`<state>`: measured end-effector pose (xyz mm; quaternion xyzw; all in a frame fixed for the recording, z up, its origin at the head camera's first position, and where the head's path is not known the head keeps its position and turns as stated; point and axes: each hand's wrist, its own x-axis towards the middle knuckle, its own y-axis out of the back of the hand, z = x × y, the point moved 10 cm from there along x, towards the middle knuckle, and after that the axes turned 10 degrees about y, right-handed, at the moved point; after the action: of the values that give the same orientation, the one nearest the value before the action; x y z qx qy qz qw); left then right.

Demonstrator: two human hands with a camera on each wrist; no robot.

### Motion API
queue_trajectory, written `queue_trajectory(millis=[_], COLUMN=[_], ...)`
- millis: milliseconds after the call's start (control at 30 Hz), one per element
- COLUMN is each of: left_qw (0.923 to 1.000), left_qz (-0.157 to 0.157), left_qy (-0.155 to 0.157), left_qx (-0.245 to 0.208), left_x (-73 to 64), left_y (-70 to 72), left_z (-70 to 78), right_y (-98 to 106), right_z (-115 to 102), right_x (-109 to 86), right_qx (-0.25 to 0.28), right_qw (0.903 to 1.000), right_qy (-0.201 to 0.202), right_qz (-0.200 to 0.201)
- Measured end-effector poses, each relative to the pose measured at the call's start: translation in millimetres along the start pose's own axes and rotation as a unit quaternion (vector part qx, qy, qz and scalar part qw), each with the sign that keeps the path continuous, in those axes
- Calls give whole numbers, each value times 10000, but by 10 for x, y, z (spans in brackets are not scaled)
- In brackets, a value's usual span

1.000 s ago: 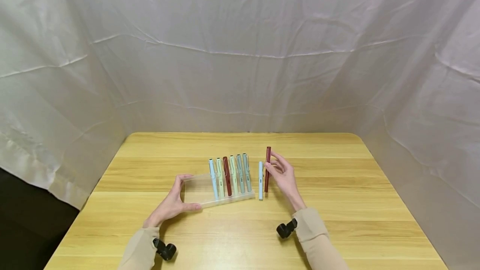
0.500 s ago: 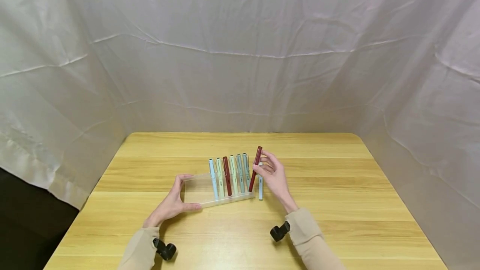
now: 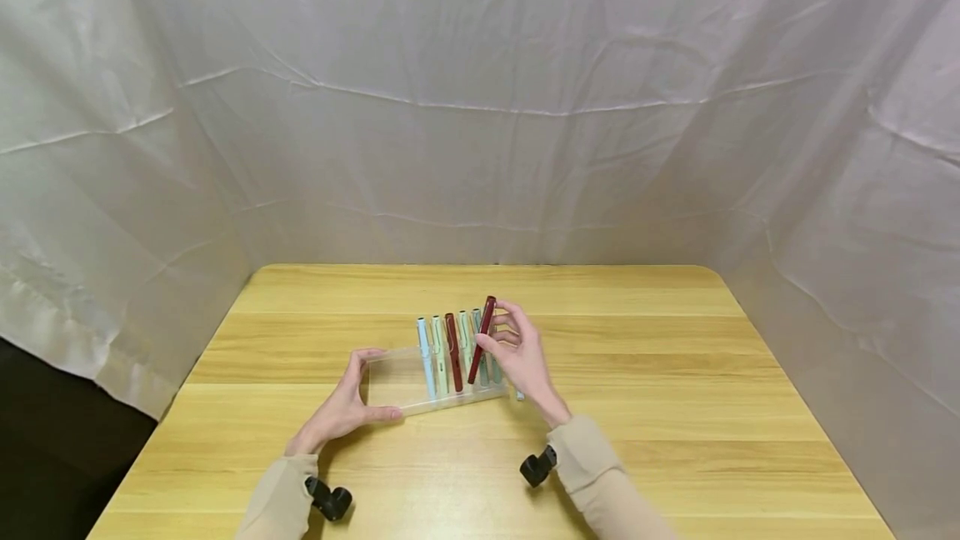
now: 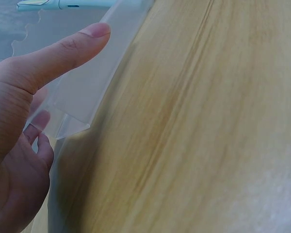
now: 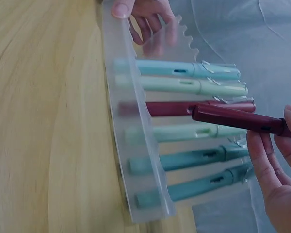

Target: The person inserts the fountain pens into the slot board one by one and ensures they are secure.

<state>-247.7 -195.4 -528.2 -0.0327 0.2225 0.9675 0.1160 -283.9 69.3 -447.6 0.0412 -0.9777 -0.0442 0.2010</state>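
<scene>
My left hand [image 3: 341, 408] grips the left end of a clear plastic pen holder [image 3: 396, 377], thumb on its front edge. Several pens lie side by side in its slots: a light blue pen [image 5: 184, 69], a pale green pen [image 5: 182, 86], a dark red pen [image 5: 167, 108], another pale green one and two teal pens [image 5: 203, 159]. Between thumb and fingers my right hand [image 3: 522, 361] pinches a second dark red pen [image 5: 233, 118], tilted over the right part of the holder. In the head view it partly covers the pens below it.
A light blue pen [image 3: 520, 396] lies on the wooden table [image 3: 675, 407] just right of the holder, mostly hidden by my right hand. Pale fabric curtains [image 3: 480, 148] surround the table at the back and sides. A small black camera sits on each wrist.
My right hand has carried the dark red pen leftward, from beyond the loose light blue pen to above the holder, tilting it. My left hand and the holder have stayed put.
</scene>
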Motion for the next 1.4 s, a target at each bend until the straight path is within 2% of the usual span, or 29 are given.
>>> queue_trajectory(millis=[333,500,1000,1200,1400], left_qw=[10000,10000,10000,10000,10000], left_qz=[-37,-21,1,-11,24], left_qy=[52,50,-25,-24,-8], left_qx=[6,5,-32,-25,-57], left_x=[6,6,8,0,0], left_y=[3,12,23,18,27], left_z=[-18,-17,-7,-10,-14], right_y=[-241,-347,-599,-717,-855], right_z=[-65,-72,-130,-186,-285], right_x=[-11,-20,-26,-48,-95], right_qx=[-269,-181,-259,-537,-804], right_qw=[9993,9992,9969,9936,9852], right_qy=[15,24,342,629,1208], right_qz=[-248,-346,-664,-764,-918])
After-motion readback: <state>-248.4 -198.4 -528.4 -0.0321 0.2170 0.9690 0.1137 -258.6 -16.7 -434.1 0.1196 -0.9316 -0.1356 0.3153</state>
